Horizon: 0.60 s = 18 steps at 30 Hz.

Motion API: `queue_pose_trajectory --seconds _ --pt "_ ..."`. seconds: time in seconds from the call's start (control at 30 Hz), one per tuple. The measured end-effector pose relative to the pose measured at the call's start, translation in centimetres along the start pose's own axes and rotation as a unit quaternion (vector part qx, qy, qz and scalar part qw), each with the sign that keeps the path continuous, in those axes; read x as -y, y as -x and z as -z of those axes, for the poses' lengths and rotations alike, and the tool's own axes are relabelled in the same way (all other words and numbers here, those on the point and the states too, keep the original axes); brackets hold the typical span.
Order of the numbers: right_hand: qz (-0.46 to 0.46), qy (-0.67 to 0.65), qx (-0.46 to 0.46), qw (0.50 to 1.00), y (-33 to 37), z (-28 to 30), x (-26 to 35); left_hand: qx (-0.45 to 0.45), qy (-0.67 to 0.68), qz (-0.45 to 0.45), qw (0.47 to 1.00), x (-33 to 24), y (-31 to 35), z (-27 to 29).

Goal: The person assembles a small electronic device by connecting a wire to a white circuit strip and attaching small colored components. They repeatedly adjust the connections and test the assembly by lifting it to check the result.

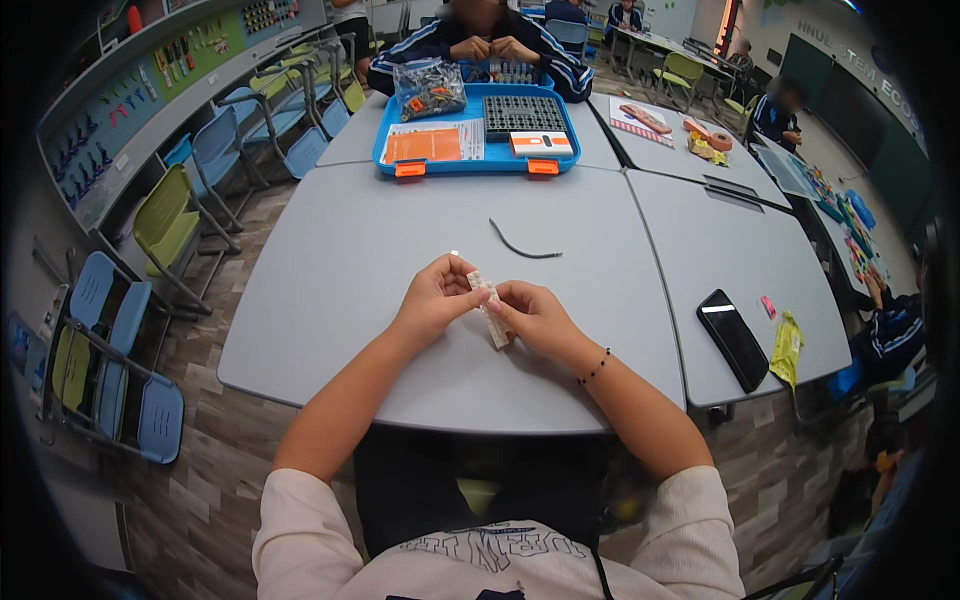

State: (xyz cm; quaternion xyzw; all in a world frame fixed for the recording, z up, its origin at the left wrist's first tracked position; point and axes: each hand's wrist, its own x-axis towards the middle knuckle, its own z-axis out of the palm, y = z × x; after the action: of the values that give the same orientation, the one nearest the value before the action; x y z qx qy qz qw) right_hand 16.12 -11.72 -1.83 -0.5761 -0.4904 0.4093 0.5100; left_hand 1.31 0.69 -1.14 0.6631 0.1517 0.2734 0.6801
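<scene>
Between my two hands, over the middle of the table, is a narrow white studded building plate, tilted with its lower end toward me. My left hand grips its upper end, thumb lying across the face. My right hand pinches it from the other side with the thumb on the studs. A small white piece shows at the left fingertips; I cannot make out its kind. Beyond my hands a curved dark grey cable lies on the grey table.
A blue tray holds a bag of parts, a grey block and an orange-white box. Across the table a person sits with hands together. At right lie a black phone and a yellow wrapper. Chairs line the left.
</scene>
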Motion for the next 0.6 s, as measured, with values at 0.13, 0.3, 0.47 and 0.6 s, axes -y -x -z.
queue_pose_trajectory --seconds 0.13,0.3,0.47,0.6 --pt "0.009 0.007 -0.004 1.0 0.02 -0.06 0.02 0.006 0.006 -0.003 1.0 0.03 0.02 -0.01" --pt "0.018 0.026 -0.018 0.999 -0.66 -0.06 0.13 0.002 -0.007 -0.012 1.0 -0.18 -0.62 0.16" --pt "0.024 0.049 -0.035 0.998 -0.64 -0.42 -0.02 0.008 0.0 -0.008 1.0 -0.04 -0.7 0.23" --pt "0.033 0.093 -0.049 0.994 -0.63 -0.62 -0.14 0.003 0.021 -0.01 1.0 0.13 -0.65 0.23"
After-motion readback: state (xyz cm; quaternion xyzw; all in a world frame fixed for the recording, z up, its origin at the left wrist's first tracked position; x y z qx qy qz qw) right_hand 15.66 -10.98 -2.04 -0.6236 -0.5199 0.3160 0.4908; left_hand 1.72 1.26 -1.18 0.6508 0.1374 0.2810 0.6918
